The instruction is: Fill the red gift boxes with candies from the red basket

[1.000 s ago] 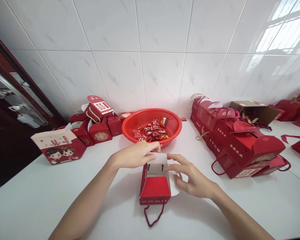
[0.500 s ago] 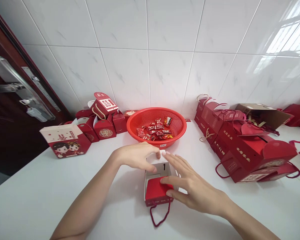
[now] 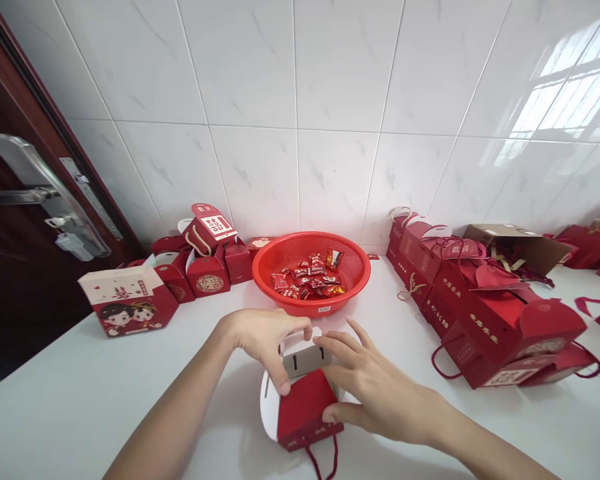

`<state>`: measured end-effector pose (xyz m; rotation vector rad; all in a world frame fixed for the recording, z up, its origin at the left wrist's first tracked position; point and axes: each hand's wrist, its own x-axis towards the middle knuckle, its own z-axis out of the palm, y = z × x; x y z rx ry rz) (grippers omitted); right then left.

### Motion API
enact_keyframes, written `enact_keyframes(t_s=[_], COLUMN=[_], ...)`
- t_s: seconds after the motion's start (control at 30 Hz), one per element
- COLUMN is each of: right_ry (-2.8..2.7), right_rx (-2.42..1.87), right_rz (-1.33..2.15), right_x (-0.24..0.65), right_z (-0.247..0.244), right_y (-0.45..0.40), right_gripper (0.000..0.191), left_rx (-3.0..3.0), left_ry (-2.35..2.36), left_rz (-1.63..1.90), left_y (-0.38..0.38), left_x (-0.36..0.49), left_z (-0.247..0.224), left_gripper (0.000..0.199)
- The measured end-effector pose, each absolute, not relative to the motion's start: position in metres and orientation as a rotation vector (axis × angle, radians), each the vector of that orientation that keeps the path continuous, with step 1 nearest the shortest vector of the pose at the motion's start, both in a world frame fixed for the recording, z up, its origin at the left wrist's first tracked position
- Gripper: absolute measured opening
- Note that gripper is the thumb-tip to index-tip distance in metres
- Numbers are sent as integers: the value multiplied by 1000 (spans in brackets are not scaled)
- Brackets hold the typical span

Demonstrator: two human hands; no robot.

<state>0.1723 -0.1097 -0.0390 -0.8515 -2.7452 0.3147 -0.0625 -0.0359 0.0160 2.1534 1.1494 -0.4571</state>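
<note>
A small red gift box (image 3: 307,410) with white inner flaps stands partly open on the white table, its dark red cord handle hanging at the front. My left hand (image 3: 270,340) arches over the box's left and back side, thumb on the edge of the red flap and fingers at the raised white back flap. On the right side, my right hand (image 3: 365,383) has its fingers spread, the thumb at the front of the red flap and the fingertips near the back flap. Just behind the box, a red plastic basket (image 3: 313,308) holds wrapped candies (image 3: 313,275).
Red gift boxes (image 3: 207,273) cluster at the back left, beside a box with cartoon figures (image 3: 130,310). A long row of red boxes (image 3: 480,320) and an open cardboard box (image 3: 545,250) stand on the right. A tiled wall (image 3: 335,173) rises behind.
The view has tilted upward. The box has turned and sits slightly further left, with its left white flap now showing outside. My left thumb has come down to the edge of the red flap.
</note>
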Motion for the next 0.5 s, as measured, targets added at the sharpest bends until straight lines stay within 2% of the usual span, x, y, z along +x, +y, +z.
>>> enact_keyframes(t_s=[0.07,0.2,0.33,0.4,0.5], right_ry=[-2707,-2663,-2595,-2600,-2654], right_rx=[-843,-790,-649,-603,-677], right_rz=[337,327,190,171,217], right_x=[175,181,179,175,170], right_z=[-42,-49,-55,-57,-57], right_y=[-107,-101,-96,-95,-94], right_gripper=[28,42,27,28,48], left_rx=[2131,2067,2048,2051,2057], left_ry=[1152,1159,1205,1218,1245], left_rz=[-452,-413,-363,-364,-361], left_y=[-35,-34,-32,-31,-31], left_x=[-65,-72,-77,-79,-81], left_z=[18,23,23,22,21], left_gripper=[87,85,83,85,87])
